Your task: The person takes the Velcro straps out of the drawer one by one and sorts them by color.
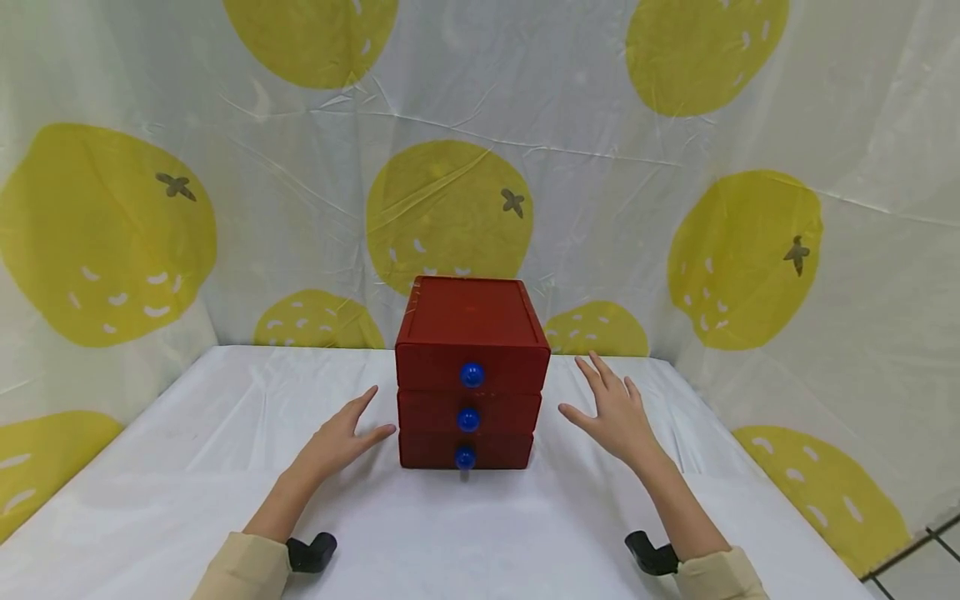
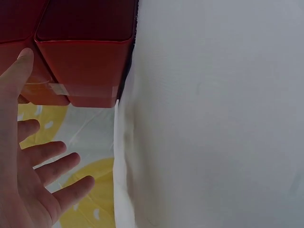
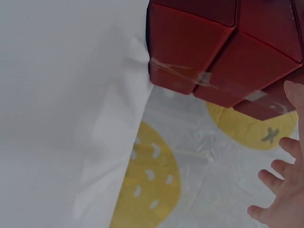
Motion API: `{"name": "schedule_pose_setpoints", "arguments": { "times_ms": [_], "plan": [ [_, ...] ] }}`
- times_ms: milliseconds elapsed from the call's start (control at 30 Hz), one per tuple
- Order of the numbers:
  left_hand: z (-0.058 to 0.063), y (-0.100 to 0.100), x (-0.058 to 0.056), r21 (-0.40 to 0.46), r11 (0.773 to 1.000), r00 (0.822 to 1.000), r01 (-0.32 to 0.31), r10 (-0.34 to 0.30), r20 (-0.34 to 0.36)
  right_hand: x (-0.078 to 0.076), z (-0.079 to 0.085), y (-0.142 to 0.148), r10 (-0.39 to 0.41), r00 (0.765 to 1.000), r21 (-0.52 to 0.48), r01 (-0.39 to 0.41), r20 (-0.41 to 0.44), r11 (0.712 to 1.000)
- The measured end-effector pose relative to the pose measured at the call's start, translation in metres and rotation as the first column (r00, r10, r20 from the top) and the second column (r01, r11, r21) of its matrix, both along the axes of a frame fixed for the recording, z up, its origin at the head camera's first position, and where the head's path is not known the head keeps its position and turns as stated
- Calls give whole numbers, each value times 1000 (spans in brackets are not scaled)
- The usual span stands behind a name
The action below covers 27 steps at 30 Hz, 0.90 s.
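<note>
A red three-drawer box (image 1: 471, 312) stands on the white-covered table, one blue round knob (image 1: 472, 375) on the front of each drawer. All three drawers look closed. To its left is my left hand (image 1: 333, 443), fingers spread and holding nothing; the thumb points toward the box's side. My right hand (image 1: 617, 417) hovers at the other side, fingers extended, also holding nothing, with a gap to the box. In the left wrist view the thumb overlaps the red side (image 2: 85, 71); whether it touches cannot be told. Clear tape (image 3: 204, 78) runs across the box's side in the right wrist view.
White cloth (image 1: 465, 533) covers the table. Behind and around it hangs a pale curtain (image 1: 585, 192) printed with big yellow fruit. Black wrist mounts (image 1: 311, 553) sit on both forearms. Some tiled floor (image 1: 926, 567) shows at the lower right.
</note>
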<state>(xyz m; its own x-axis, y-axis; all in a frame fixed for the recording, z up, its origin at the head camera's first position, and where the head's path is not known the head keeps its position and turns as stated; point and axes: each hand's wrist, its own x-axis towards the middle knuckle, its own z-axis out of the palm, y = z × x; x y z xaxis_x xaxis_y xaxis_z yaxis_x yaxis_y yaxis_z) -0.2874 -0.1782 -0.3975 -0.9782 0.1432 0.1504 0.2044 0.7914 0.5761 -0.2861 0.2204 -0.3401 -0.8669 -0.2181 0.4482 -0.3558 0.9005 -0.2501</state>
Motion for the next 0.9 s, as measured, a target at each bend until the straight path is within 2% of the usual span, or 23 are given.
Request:
{"name": "schedule_pose_setpoints", "arguments": {
  "times_ms": [467, 633, 900],
  "plan": [
    [1, 7, -1, 27, 999, 999, -19, 20, -39, 4, 2, -11, 24, 997, -29, -26, -73, 999],
    [1, 9, 0, 40, 999, 997, -8, 11, -78, 5, 2, -12, 36, 994, -23, -38, -108, 999],
    [-1, 13, 0, 73, 996, 984, 44, -31, -173, 8, 4, -18, 65, 983, -32, -71, -171, 997]
  ]
}}
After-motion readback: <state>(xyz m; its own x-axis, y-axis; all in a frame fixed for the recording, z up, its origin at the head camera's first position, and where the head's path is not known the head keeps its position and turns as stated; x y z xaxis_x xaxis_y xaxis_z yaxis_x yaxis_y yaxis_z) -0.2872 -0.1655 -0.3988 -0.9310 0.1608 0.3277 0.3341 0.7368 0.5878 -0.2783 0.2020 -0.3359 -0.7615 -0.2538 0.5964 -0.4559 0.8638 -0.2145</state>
